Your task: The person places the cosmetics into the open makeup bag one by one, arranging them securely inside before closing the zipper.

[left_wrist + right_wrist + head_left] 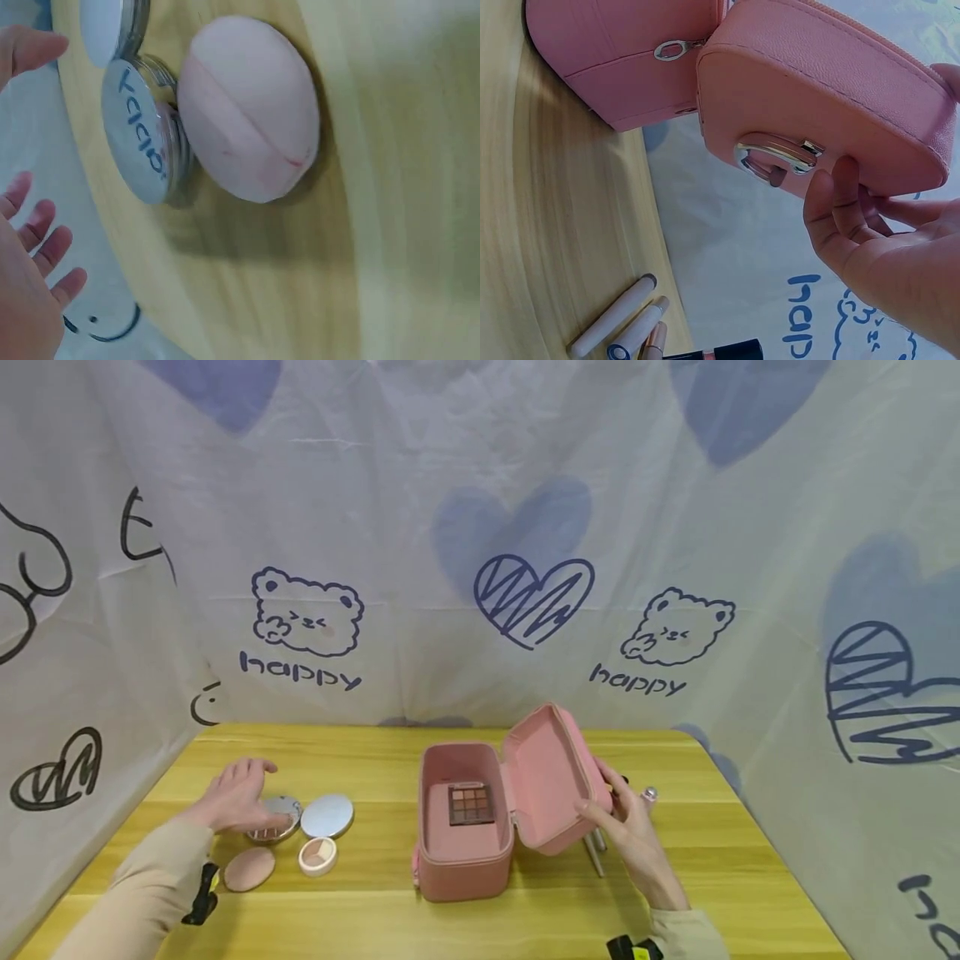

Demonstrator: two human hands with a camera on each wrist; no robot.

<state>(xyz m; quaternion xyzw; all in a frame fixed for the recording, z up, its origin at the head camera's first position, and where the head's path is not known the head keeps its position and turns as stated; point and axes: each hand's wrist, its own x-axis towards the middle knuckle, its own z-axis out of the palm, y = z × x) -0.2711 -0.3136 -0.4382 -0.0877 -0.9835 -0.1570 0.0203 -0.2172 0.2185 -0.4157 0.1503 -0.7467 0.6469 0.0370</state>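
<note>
My left hand (238, 800) hovers with spread, relaxed fingers at a shiny round compact (288, 807); the left wrist view shows a gap between the hand (34, 277) and the compact (133, 135). Beside it lie another silver compact (327, 816), a pink powder puff (250, 869) and a small round pan of several shades (317, 857). My right hand (633, 839) grips the raised lid (551, 785) of a pink makeup case (465, 878), thumb at its rim, fingers against its outside. Inside the case sits an eyeshadow palette (471, 804).
Behind the lid, at the right, lie pale slim tubes (615, 315) and a black-capped tube (737, 350), partly hidden in the head view. A white printed cloth (420, 527) hangs behind the wooden table (360, 918).
</note>
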